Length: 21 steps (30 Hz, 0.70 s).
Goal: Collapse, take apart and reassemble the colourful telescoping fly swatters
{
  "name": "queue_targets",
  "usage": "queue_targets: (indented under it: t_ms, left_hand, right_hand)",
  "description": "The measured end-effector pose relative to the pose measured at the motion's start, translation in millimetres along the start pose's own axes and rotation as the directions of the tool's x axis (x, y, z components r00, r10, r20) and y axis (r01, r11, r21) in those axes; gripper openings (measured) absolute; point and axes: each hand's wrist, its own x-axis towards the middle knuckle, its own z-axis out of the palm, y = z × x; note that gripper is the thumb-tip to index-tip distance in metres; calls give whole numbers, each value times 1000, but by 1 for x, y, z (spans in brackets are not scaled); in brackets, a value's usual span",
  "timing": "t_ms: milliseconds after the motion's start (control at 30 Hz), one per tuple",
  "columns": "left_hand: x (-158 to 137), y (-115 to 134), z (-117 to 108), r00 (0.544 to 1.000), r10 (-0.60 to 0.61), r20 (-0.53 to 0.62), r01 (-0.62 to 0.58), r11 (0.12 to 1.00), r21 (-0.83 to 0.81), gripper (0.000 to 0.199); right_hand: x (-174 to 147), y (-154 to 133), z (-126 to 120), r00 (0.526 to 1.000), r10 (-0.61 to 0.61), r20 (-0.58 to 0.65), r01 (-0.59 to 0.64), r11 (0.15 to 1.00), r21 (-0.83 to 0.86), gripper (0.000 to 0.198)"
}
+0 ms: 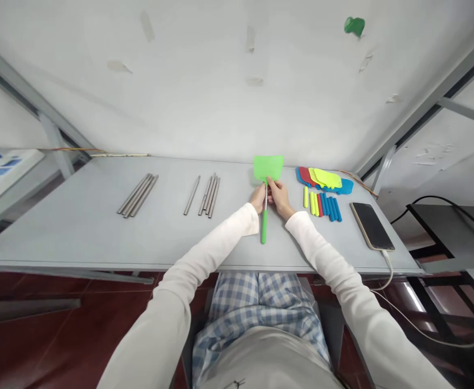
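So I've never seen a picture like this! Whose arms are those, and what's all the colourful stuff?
No robot here! A person wears a camera on their head, looking down at their own hands. The left hand and right hand hold a green paddle, rather like a fly swatter, with a metal rod and green handle. On the grey table, metal rods lie to the left. To the right are flat coloured pieces, short yellow, red and blue sticks, and a phone with a white cable.
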Motion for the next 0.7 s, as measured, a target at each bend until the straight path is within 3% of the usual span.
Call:
queue_targets:
  t_ms: [133,267,367,700]
  left_hand:
    - [-10,-3,-2,997,0,72,2,999,-34,36]
    - [-19,-5,1,995,-18,98,3,988,153,28]
    - [-25,-7,5,996,-56,68,36,964,262,29]
    - [-48,-22,23,1000,-11,4,10,984,180,28]
  right_hand:
    - [7,3,-6,1000,14,7,-15,999,43,37]
    - [15,4,-17,998,-15,-54,20,994,106,40]
    - [18,7,-19,989,-29,-143,38,997,61,44]
    - [14,4,-18,969,-98,-226,77,992,-101,54]
